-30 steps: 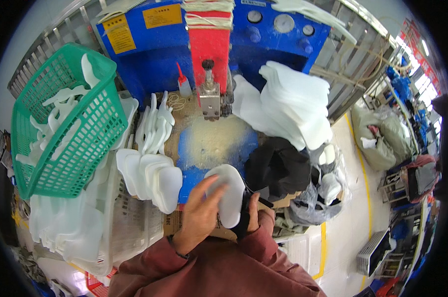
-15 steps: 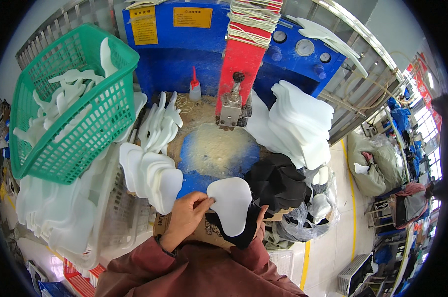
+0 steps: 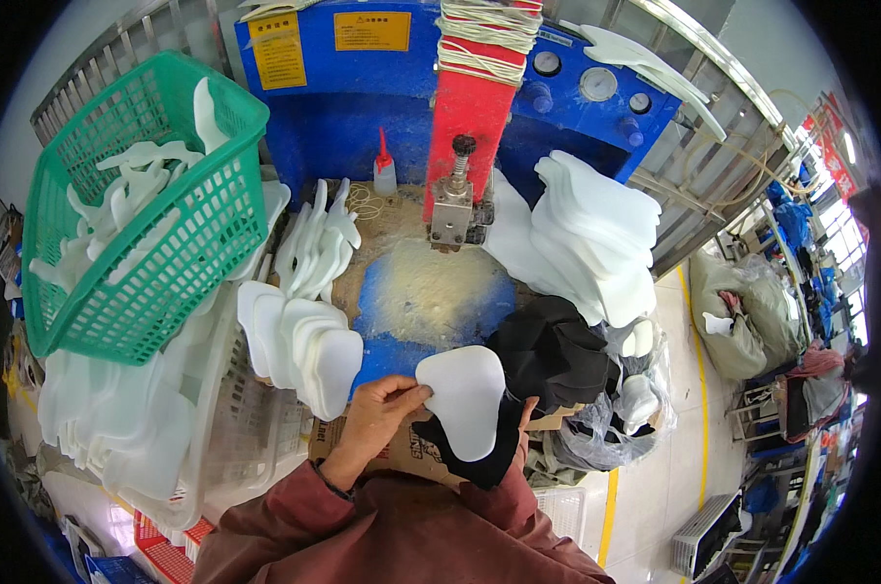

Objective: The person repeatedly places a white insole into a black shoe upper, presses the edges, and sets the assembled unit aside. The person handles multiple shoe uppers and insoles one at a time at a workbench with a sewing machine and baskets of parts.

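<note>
As the left hand (image 3: 370,425) angles in from eight o'clock, its fingers (image 3: 411,399) pinch the white pad (image 3: 465,401); right hand (image 3: 527,413), three o'clock, mostly hidden, can't tell its grip!

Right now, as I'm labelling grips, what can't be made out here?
In the head view:
Right hand: mostly hidden by the black material, so its grip is unclear.
White piece: its underside is hidden by its own upper face.
Green basket: its floor is covered by white parts.
Dial gauges: markings too small to read.
</note>
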A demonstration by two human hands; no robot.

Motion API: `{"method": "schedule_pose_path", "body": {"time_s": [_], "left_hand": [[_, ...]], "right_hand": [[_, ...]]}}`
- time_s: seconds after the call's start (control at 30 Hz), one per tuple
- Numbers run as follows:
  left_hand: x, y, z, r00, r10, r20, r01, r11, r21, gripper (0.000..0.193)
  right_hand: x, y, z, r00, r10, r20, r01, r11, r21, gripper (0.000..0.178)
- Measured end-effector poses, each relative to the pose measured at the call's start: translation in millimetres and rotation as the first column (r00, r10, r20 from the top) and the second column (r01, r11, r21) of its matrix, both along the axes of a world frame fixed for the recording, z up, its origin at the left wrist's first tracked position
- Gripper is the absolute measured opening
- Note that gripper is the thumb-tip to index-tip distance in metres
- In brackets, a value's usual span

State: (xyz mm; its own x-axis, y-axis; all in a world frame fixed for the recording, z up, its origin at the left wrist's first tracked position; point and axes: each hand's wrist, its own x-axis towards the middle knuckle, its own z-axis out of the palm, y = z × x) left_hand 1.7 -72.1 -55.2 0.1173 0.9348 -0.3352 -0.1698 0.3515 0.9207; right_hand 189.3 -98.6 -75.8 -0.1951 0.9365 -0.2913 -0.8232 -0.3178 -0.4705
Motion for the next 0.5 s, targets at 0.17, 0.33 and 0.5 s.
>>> {"method": "schedule_pose_path", "body": {"time_s": [0.17,0.33,0.5], "left_hand": [[2,-1,-1,0.97,0.042,0.241,-0.029,0.998,-0.06,0.019],[1,-1,-6,0.978,0.033,0.208,-0.026,0.999,-0.033,0.016],[1,1,-11,0.99,0.062,0.127,-0.061,0.998,-0.018,0.015]], "right_hand": [[8,1,-8,0.976,0.025,0.216,-0.043,0.996,0.077,0.106],[6,5,-12,0.998,0.029,-0.056,-0.024,0.996,0.089,0.104],[3,4,-8,1.0,0.03,0.007,-0.029,0.999,-0.034,0.104]]}}
